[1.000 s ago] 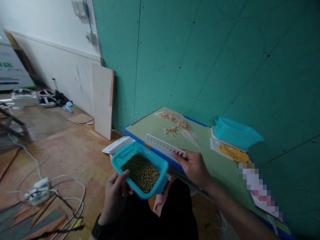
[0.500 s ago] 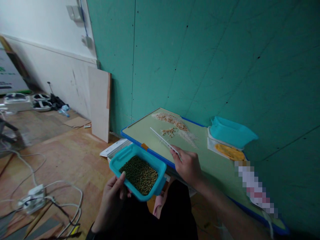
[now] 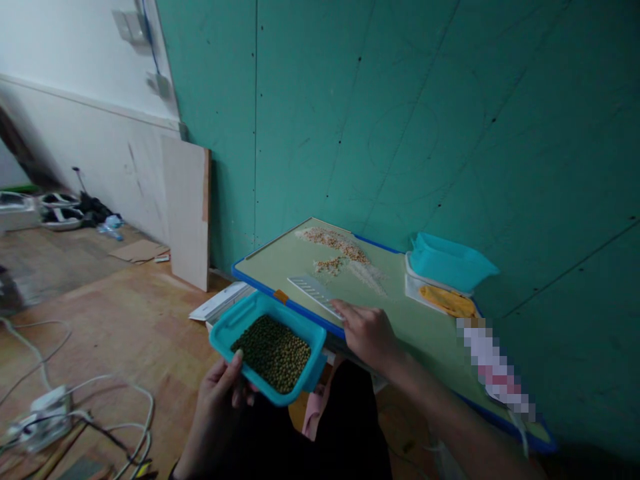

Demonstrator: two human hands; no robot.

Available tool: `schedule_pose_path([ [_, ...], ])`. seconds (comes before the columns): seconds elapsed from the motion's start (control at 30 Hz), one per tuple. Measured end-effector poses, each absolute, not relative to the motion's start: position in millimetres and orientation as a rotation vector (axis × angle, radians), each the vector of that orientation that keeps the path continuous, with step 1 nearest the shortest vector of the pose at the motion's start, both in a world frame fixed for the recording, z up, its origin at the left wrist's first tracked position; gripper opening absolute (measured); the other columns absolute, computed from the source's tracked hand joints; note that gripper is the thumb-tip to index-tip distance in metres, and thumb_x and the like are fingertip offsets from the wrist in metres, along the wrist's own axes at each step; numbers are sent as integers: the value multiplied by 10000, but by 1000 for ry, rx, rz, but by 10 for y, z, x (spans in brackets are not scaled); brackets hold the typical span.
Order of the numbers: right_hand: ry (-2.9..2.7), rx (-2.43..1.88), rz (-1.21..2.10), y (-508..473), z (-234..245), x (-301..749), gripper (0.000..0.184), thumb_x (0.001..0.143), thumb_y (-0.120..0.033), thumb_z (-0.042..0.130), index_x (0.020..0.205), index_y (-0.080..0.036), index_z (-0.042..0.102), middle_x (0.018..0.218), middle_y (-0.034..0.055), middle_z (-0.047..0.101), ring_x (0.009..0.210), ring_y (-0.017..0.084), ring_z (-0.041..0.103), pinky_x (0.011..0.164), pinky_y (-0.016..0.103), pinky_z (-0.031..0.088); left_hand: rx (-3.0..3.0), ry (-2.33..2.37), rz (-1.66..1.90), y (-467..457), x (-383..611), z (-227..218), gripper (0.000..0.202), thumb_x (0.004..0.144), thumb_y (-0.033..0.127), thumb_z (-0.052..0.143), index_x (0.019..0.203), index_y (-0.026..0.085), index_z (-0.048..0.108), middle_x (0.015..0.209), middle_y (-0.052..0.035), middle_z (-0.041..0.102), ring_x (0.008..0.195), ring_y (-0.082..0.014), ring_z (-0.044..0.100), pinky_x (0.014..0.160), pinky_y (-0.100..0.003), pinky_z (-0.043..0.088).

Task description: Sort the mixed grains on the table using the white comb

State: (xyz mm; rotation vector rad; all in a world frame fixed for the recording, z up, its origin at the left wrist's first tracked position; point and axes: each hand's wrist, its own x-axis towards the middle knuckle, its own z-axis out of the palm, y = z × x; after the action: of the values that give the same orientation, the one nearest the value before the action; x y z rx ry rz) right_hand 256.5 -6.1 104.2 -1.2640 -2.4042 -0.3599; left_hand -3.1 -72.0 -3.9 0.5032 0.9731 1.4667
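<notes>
My left hand (image 3: 220,393) grips the near edge of a teal plastic tray (image 3: 235,319) filled with green beans (image 3: 271,351), held just below the table's front edge. My right hand (image 3: 367,333) rests on the green table top (image 3: 400,313), fingers closed on the end of a white slotted plastic strip (image 3: 313,291) that lies flat on the table. Beyond the strip lie small piles of tan grain (image 3: 335,241) and white rice (image 3: 369,275).
A second teal tray (image 3: 450,261) sits on a white tray with yellow grain (image 3: 446,300) at the table's right, against the green wall. A wooden board (image 3: 187,210) leans on the wall at left. Cables and a power strip (image 3: 43,407) lie on the wooden floor.
The white strip has gone from standing on edge to lying flat on the table under my right hand. The view has shifted slightly; the bean tray stays in my left hand.
</notes>
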Motion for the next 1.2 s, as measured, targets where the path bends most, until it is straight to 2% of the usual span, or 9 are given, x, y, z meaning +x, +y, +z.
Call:
schedule_pose_path([
  [0.23, -2382, -1372, -399, -197, 1037, 3029, 511, 827, 21, 480, 1251, -162, 700, 1062, 76, 814, 817, 189, 786, 714, 251, 575, 504, 976, 1489, -685, -26, -180, 548, 738, 601, 814, 479, 221, 515, 376, 24, 506, 378, -130, 512, 437, -246, 420],
  [0.37, -2352, -1467, -450, -207, 1023, 3293, 416, 912, -57, 494, 1249, -168, 711, 973, 70, 823, 736, 200, 779, 661, 267, 552, 530, 993, 1499, -677, -33, -213, 520, 717, 604, 829, 522, 208, 554, 404, 28, 522, 406, -135, 537, 433, -241, 425],
  [0.47, -2302, -1541, -515, -165, 1019, 3431, 355, 972, -132, 492, 1233, -179, 727, 946, 74, 824, 716, 203, 774, 647, 270, 527, 498, 973, 1517, -681, -26, -195, 477, 702, 571, 856, 571, 210, 573, 369, 69, 446, 404, -140, 537, 427, -237, 433],
  [0.7, -2172, -1782, -536, 113, 1120, 3474, 334, 1019, -233, 457, 1088, -155, 774, 832, 112, 806, 699, 232, 756, 601, 288, 432, 500, 986, 1498, -671, -14, -190, 499, 719, 589, 831, 537, 211, 562, 390, 43, 471, 407, -143, 520, 420, -249, 438],
  [0.87, -2009, -1853, -510, 242, 1243, 3341, 318, 992, -268, 483, 958, -154, 779, 776, 131, 786, 673, 241, 729, 601, 300, 383, 474, 1018, 1491, -710, -4, -51, 526, 609, 616, 889, 519, 209, 568, 368, 53, 431, 409, -144, 523, 413, -242, 436],
  [0.93, -1922, -1859, -472, 344, 1296, 3266, 330, 987, -309, 498, 931, -142, 778, 791, 151, 787, 694, 248, 727, 615, 302, 384, 469, 1020, 1445, -734, -2, 16, 497, 591, 613, 903, 600, 202, 623, 438, 51, 511, 437, -127, 527, 444, -234, 459],
  [1.0, -1832, -1870, -402, 517, 1346, 3196, 342, 976, -345, 529, 917, -123, 781, 847, 180, 792, 749, 260, 735, 630, 301, 397, 480, 1021, 1417, -748, -4, 48, 495, 625, 608, 888, 589, 198, 615, 464, 34, 545, 468, -129, 551, 472, -230, 473],
  [1.1, -1669, -1912, -263, 862, 1402, 3129, 314, 937, -339, 589, 932, -100, 792, 943, 204, 794, 847, 280, 744, 666, 302, 428, 458, 1012, 1480, -750, -11, 21, 541, 590, 622, 900, 509, 204, 566, 356, 62, 401, 407, -115, 479, 417, -214, 424],
  [1.2, -1496, -1948, -144, 1152, 1397, 3114, 293, 902, -300, 606, 974, -93, 801, 978, 199, 796, 885, 282, 744, 695, 304, 458, 472, 1020, 1422, -745, -15, -31, 481, 694, 606, 851, 583, 201, 615, 431, 41, 497, 464, -126, 525, 454, -215, 451],
])
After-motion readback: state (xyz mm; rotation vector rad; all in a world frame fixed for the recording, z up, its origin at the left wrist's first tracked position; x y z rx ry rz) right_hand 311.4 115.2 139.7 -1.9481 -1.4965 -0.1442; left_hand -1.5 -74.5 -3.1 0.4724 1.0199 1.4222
